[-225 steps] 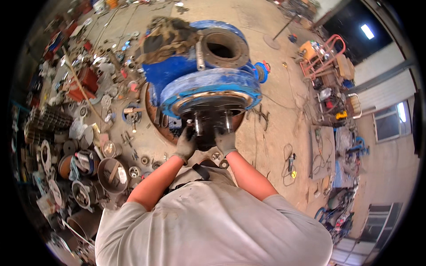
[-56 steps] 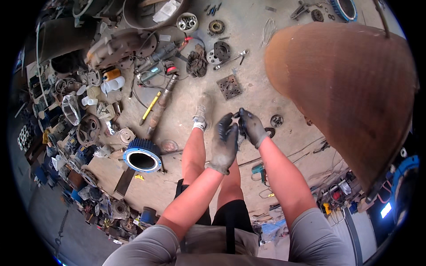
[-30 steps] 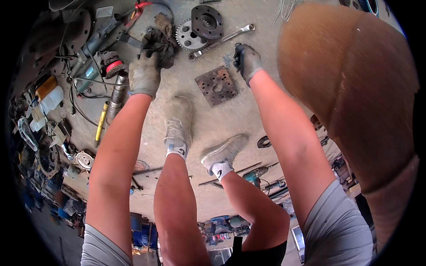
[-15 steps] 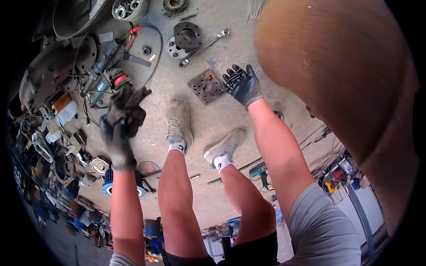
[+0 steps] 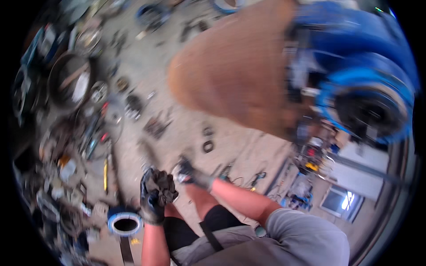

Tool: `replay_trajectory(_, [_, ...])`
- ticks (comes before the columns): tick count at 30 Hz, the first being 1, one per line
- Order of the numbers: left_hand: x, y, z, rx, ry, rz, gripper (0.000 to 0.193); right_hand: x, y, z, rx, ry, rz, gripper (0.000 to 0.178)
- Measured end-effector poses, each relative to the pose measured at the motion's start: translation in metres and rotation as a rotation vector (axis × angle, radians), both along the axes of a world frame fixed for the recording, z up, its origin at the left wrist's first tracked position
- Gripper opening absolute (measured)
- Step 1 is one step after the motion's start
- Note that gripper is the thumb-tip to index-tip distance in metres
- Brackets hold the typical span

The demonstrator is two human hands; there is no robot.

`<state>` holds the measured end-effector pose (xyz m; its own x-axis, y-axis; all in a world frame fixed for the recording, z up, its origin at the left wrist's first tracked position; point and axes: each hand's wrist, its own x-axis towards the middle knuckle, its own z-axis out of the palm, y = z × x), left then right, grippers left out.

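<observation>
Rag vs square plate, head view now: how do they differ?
Shape: the rag is a crumpled bundle; the square plate is flat.
Place: the rag is gripped in the gloved left hand; the square plate lies on the floor, apart from both hands.
Shared: both look dark and dull, though motion blur hides finer detail.

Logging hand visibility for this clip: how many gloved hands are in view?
2: the left hand, holding a dark rag, and the right hand, to its right. No others show.
</observation>
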<state>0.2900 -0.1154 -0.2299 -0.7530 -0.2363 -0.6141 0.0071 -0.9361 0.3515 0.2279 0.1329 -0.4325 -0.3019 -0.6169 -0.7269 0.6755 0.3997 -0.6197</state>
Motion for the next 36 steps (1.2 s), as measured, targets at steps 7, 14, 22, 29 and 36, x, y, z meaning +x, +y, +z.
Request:
replay_trajectory(7, [-0.05, 0.029, 0.13, -1.402, 0.166, -0.479, 0.033, -0.031, -0.059, 0.285, 0.187, 1.094, 0.512, 0.034])
replay_trajectory(14, [-0.096, 0.023, 0.244, -1.523, 0.314, -0.609, 0.037, -0.069, -0.044, 0.464, 0.339, 0.657, -0.158, 0.066])
replay_trajectory(22, [-0.151, 0.007, 0.322, -0.697, 0.305, -0.479, 0.062, -0.093, 0.07, 0.541, -0.144, 0.346, -0.956, 0.049])
replay_trajectory(29, [-0.141, 0.039, 0.363, -0.407, 0.558, -0.44, 0.059, -0.092, 0.12, 0.557, -0.765, 0.177, -0.959, 0.037])
replay_trajectory(36, [-0.114, 0.079, 0.44, 0.035, 0.623, -0.169, 0.071, -0.11, 0.155, 0.607, -1.273, 0.108, -0.879, 0.031])
